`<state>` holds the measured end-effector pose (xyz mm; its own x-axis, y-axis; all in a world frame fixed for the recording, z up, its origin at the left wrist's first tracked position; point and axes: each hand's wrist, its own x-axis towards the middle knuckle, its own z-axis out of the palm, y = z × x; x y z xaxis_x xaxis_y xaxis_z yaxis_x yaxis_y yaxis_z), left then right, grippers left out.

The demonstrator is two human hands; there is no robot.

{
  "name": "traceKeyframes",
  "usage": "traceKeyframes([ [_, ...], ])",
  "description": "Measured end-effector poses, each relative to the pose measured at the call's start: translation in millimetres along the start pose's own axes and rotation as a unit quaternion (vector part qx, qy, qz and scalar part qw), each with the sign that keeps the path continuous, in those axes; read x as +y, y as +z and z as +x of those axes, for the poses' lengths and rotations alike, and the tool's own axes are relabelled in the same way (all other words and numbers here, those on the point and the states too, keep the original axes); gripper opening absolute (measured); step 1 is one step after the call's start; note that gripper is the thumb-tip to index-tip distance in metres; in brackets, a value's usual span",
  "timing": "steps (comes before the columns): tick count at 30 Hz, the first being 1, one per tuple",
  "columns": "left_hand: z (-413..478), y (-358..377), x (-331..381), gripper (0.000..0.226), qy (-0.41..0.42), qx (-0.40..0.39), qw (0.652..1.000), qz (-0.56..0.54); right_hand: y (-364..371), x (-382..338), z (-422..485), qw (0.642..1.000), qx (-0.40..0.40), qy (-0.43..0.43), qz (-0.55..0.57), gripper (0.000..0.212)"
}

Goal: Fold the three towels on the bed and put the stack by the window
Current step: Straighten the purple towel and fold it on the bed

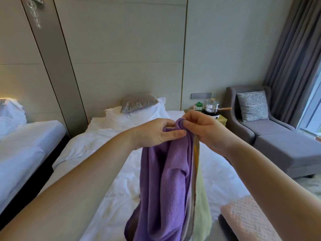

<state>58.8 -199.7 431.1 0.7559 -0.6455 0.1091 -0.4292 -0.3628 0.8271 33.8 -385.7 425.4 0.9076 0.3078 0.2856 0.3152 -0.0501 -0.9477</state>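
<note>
Both hands are raised over the bed, close together and gripping the same bunched top edge of a purple towel. The left hand has its fingers curled over the gathered cloth from the left. The right hand pinches the bunch between thumb and forefinger from the right, so both grips are closed on the cloth. The purple towel hangs down in loose folds, and its lower end runs out of the bottom of the view. Right behind it, on its right side, hangs a pale green towel with a yellow strip showing near the top. I cannot tell which hand holds this one. A pink quilted piece lies at the near right corner of the bed, and whether it is a towel or a cushion is not clear. The bed has rumpled white sheets, a white pillow at its head and a brown cushion lying on that pillow. A second bed stands to the left. To the right, a steel pot with a wooden handle sits on a small stand beside the bed. Beyond it is a grey armchair holding a patterned cushion, under a grey curtain next to the window.
</note>
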Motion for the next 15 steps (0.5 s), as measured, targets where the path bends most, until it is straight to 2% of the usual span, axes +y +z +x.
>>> traceKeyframes([
  [2,4.9,0.1,0.4,0.044,0.007,0.04,0.999,0.014,-1.6,5.8,-7.4,0.997,0.042,-0.006,-0.066,0.01],
  [6,12.0,-1.9,11.7,0.011,0.039,0.11,0.992,0.054,2.1,26.6,-26.5,0.981,0.107,-0.021,-0.159,0.008],
  [8,15.2,0.9,20.9,0.009,0.077,0.141,0.985,0.07,5.9,36.2,-32.6,0.978,0.121,-0.036,-0.163,0.013],
  [12,14.4,-9.5,41.3,0.011,0.143,0.219,0.964,0.056,9.8,54.7,-37.9,0.978,0.117,-0.007,-0.174,0.027],
  [15,7.8,-24.5,55.0,0.011,0.169,0.257,0.951,0.026,7.6,73.6,-41.4,0.965,0.112,0.021,-0.236,0.015],
])
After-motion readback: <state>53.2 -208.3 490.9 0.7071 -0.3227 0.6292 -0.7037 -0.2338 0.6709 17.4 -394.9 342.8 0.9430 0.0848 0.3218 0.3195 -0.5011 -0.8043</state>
